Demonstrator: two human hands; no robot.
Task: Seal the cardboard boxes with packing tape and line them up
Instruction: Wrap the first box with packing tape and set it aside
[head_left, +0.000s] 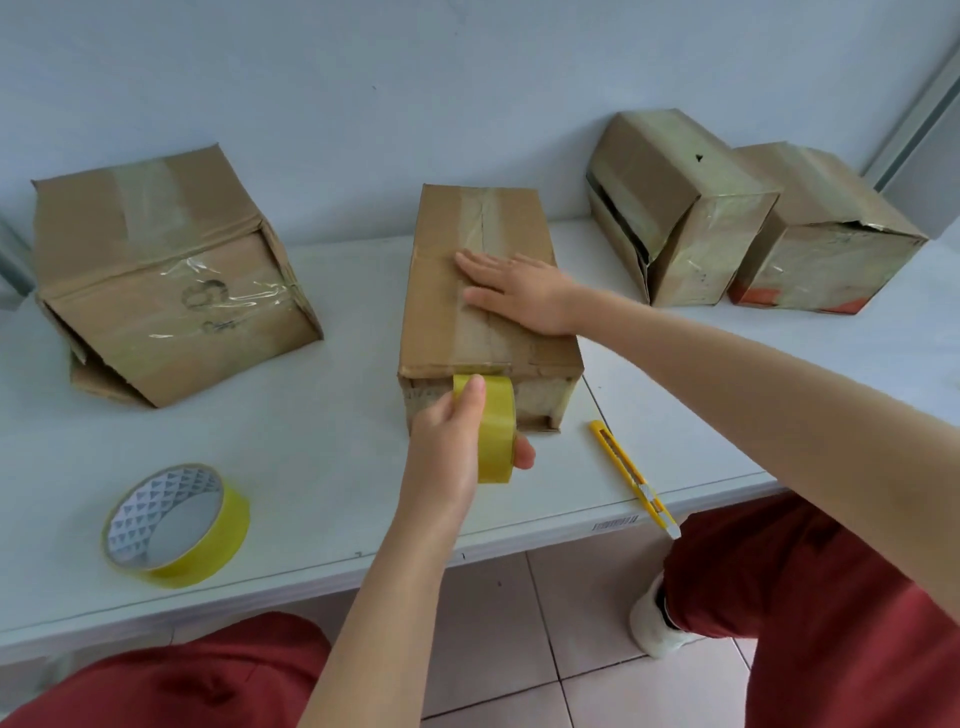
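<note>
While the loose-flapped box (156, 275) and the spare tape roll (176, 525) wait at the left of the worktop (311, 441), my left grip (447, 457) is curled round the yellow tape roll (496, 431) at the near end of the middle box (483, 312). If I pull crooked, the strip could wrinkle or miss the seam. My right grip (519, 293), flat and holding nothing, presses the top; if it slackens, the box may slide. The utility knife (631, 475) overhangs the edge and could be knocked off.
</note>
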